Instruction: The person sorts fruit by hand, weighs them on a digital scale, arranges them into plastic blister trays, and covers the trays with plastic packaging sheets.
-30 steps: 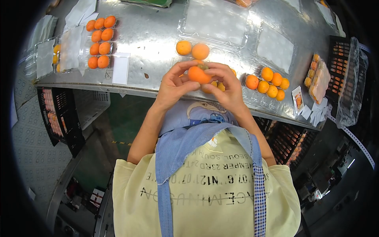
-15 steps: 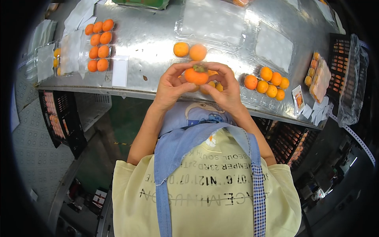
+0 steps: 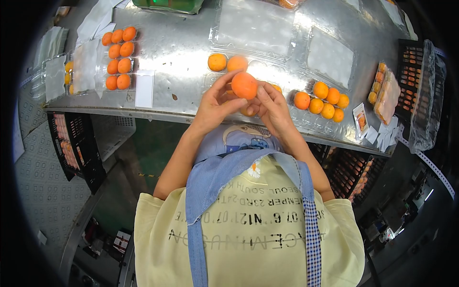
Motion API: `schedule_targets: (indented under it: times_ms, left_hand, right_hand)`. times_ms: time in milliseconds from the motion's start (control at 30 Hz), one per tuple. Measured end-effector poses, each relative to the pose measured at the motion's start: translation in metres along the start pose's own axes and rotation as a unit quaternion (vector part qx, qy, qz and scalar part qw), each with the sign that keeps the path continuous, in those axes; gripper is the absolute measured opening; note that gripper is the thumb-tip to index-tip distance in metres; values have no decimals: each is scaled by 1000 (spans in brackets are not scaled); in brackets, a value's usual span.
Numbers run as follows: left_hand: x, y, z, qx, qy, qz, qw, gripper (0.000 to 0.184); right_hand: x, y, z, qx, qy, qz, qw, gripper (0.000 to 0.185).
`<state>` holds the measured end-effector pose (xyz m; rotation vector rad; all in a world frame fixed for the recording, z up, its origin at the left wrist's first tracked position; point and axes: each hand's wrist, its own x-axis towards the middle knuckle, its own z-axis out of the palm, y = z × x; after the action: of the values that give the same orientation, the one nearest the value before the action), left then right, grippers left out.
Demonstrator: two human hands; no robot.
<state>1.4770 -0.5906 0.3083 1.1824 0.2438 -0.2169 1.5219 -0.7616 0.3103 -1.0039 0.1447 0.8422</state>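
An orange persimmon [image 3: 244, 85] is held up between my two hands, its smooth side toward the camera and no green leaf showing. My left hand [image 3: 219, 100] grips it from the left with thumb and fingers. On its right side, the fingers of my right hand [image 3: 271, 106] close against the fruit. Behind my hands lies a clear plastic tray with a yellow-orange persimmon [image 3: 217, 62] and others in it, partly hidden by my hands. To the right, a second clear tray holds several persimmons [image 3: 316, 105].
At the left of the metal table [image 3: 177, 62] stands a tray of several persimmons [image 3: 114, 51], beside a white card [image 3: 144, 89]. Padded clear trays [image 3: 256, 27] lie at the back. Packed fruit [image 3: 386, 95], paper labels and a black crate [image 3: 410, 71] are at the right.
The persimmon has been turned in my hands, so its green leafy top has gone out of view. It has also risen slightly, and my right hand's fingers have shifted around it.
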Motion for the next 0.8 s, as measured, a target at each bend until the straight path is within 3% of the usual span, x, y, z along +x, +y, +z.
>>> schedule_targets:
  times_ms: [233, 433, 500, 533, 567, 633, 667, 767, 800]
  left_hand:
    - [1, -11, -1, -15, 24, 20, 999, 55]
    - [0, -12, 3, 206, -3, 6, 979, 64]
    - [2, -17, 8, 253, -1, 77, 964, 66]
    - [-2, -14, 15, 221, 31, 61, 973, 63]
    - [-6, -11, 17, 188, 63, 41, 979, 61]
    - [-9, -10, 8, 136, 40, 16, 990, 56]
    - [-9, -15, -1, 142, 46, 8, 989, 49]
    - [-1, -28, -22, 151, 61, 1, 987, 38]
    - [-3, -31, -25, 153, 70, -2, 986, 36]
  right_hand:
    - [6, 0, -16, -199, 9, -16, 980, 44]
    - [5, 3, -14, -259, 42, -61, 963, 53]
    - [6, 4, -32, -152, 40, -12, 988, 52]
    - [0, -8, -41, -57, 46, 38, 997, 51]
    - [-4, -25, -54, -20, 67, 29, 997, 48]
    - [-17, -80, -103, -11, 174, -89, 981, 44]
    - [-27, -122, -132, -72, 267, -169, 946, 38]
    - [-95, -287, -190, -108, 364, -407, 830, 34]
    - [-118, -336, -219, -122, 298, -489, 811, 53]
